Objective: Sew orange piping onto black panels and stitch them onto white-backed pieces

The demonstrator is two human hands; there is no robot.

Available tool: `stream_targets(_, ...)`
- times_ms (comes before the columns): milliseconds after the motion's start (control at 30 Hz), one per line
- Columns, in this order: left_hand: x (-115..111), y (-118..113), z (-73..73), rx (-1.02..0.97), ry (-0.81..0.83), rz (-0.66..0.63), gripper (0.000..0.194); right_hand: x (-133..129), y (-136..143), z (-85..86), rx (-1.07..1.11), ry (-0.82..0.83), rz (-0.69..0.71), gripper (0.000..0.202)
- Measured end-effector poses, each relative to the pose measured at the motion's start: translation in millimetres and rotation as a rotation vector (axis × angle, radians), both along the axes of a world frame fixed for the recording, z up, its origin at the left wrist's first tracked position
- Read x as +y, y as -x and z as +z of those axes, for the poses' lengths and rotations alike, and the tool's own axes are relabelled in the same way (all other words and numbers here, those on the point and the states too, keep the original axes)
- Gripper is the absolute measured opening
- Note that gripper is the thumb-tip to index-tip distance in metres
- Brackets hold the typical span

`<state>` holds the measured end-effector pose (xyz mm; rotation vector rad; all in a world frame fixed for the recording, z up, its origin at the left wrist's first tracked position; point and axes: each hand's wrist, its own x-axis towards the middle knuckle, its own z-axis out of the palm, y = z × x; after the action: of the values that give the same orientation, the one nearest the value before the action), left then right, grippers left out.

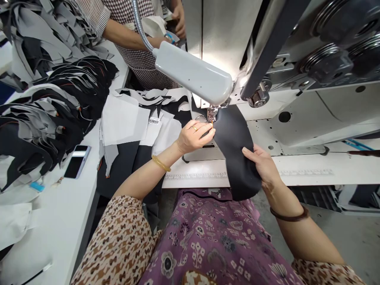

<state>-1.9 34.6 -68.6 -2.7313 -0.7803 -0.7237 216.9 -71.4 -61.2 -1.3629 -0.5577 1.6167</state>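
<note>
I see right hand [264, 166] grasping black cloth [234, 138] by edge | cloth mostly left of grip | left hand [194, 137] near presser foot [211, 114], hold: can't tell

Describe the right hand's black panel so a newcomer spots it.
Find the sewing machine at upper right, then its presser foot below the lamp. The black panel runs from there toward the purple apron, its edge in the right hand. Unlike the heaped pieces at far left, it is held.
</note>
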Motion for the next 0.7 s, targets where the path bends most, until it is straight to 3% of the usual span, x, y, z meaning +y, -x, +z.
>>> stream_targets(200,3.7,0.4,-5.6,-0.037,-0.044,0.029,0.021,12.6,-0.3,-3.0,-0.103,-0.079,-0.031,0.047)
stream_targets(533,2.5,4.7,2.6,-0.051,0.003,0.058,0.023,46.7,-5.3,-6.1,-0.284,-0.222,0.012,0.043)
stream_targets(700,22.4,24.7,-5.5,-0.302,0.074,0.353,0.025,63.4,-10.8,-1.8,-0.404,-0.278,0.058,0.040)
